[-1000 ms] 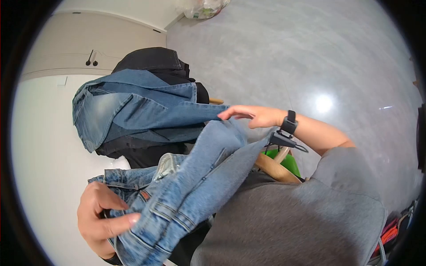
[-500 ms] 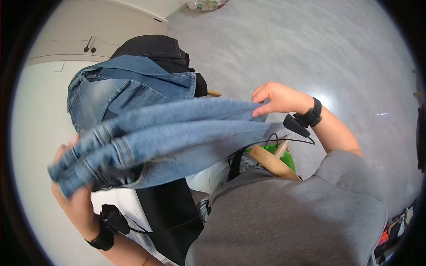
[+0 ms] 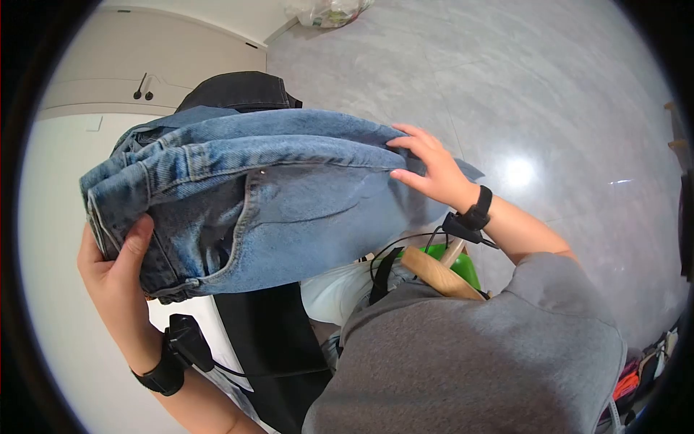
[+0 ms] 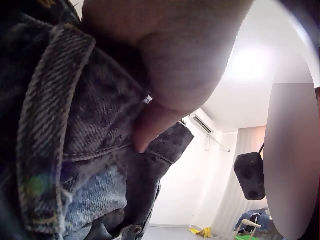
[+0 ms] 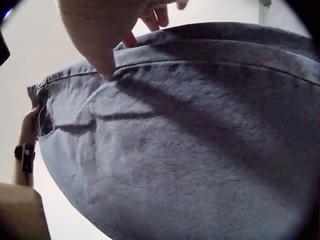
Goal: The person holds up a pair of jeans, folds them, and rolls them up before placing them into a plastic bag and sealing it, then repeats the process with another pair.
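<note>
Light blue jeans (image 3: 303,210) stretch sideways above the pile in the head view, legs laid together and a front pocket facing up. My left hand (image 3: 112,278) grips the waistband end, thumb on the denim and the other fingers mostly hidden behind. In the left wrist view, that hand (image 4: 185,55) covers part of the dark waistband (image 4: 45,125). On the upper edge of the legs rests my right hand (image 3: 444,173), fingers extended and spread from the thumb. The right wrist view shows its thumb touching the denim (image 5: 200,140), with fingertips above the folded edge.
Black clothing (image 3: 231,90) lies beyond the jeans. A wooden bar (image 3: 437,273) and a green item (image 3: 468,267) are beside my torso. A clear plastic bag (image 3: 329,11) is on the floor near pale cabinets (image 3: 181,61). Black fabric (image 3: 271,347) lies below the jeans.
The jeans swung up across the pile and straightened, and their waistband turned to show the pocket. My left hand moved up and left; my right hand's pinch on the legs loosened over the last half second.
</note>
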### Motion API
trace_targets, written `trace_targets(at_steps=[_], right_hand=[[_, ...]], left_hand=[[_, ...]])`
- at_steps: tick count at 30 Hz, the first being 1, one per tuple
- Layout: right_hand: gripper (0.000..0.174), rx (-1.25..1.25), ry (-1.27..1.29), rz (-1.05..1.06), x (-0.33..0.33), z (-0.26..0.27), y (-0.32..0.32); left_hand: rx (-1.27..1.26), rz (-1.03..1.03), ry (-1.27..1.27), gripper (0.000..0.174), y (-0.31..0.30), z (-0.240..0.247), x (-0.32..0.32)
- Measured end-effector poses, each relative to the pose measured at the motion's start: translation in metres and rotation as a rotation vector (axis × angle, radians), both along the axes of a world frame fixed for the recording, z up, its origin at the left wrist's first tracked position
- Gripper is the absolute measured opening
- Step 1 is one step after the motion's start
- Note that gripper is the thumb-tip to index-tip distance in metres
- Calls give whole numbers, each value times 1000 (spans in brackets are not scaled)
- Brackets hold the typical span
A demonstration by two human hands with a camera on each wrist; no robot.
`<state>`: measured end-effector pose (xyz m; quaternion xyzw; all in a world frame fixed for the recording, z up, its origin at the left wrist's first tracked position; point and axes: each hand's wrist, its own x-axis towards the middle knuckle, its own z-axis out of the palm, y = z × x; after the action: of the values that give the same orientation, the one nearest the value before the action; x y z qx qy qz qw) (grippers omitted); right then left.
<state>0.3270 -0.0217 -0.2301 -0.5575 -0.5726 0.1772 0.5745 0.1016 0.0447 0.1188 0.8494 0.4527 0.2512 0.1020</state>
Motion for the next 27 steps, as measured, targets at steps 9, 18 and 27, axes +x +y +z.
trace_targets(at_steps=[9, 18, 27], right_hand=[[48, 459, 21, -131, -27, 48, 15], [15, 441, 120, -115, -37, 59, 32], [13, 346, 176, 18, -20, 41, 38]], left_hand=[[-78, -60, 58, 27, -17, -20, 35], [10, -104, 174, 29, -11, -25, 24], [92, -358, 332, 27, -19, -23, 9]])
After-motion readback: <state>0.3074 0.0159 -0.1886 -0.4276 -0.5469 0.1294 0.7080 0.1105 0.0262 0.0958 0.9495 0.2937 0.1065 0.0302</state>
